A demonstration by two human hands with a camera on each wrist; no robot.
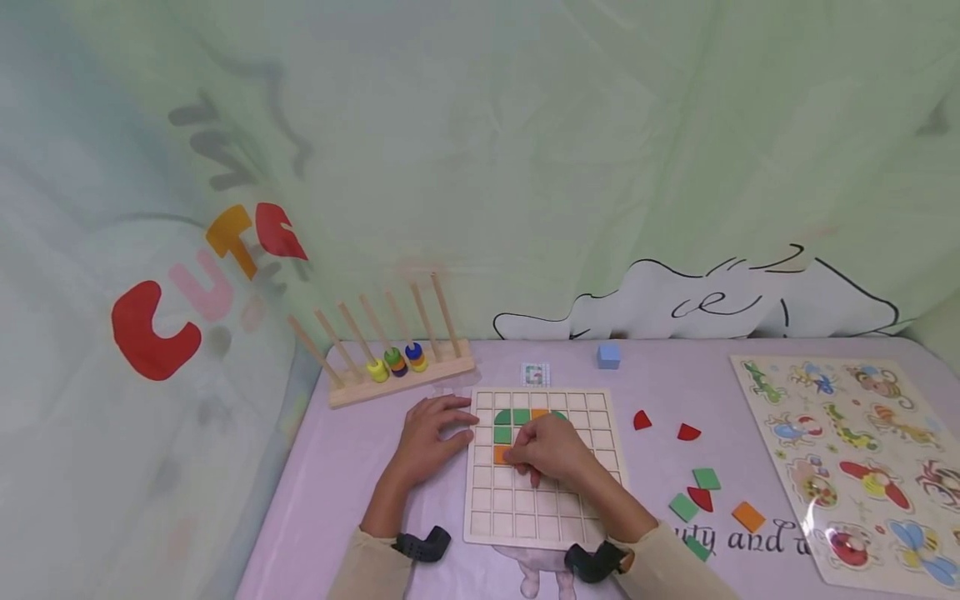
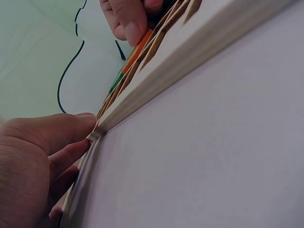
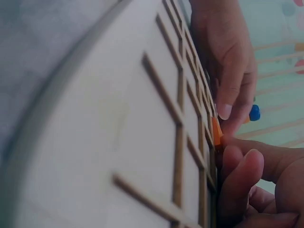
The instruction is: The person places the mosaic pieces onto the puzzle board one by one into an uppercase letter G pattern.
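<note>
Right hand (image 1: 551,450): knuckles up over wooden grid board (image 1: 543,508), fingertips curled, pinching orange tile (image 1: 500,454) into a cell just below the green tiles (image 1: 502,433). Left hand (image 1: 431,433): flat, fingers straight, pressing the board's near-side edge.

A wooden peg rack (image 1: 401,367) stands at eleven o'clock, a blue cube (image 1: 608,356) at one, an animal puzzle (image 1: 847,454) at three.

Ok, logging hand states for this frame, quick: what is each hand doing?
Left hand: open, fingers resting against the left edge of the grid board.
Right hand: fingers pinching the orange tile into a cell of the grid board.
</note>
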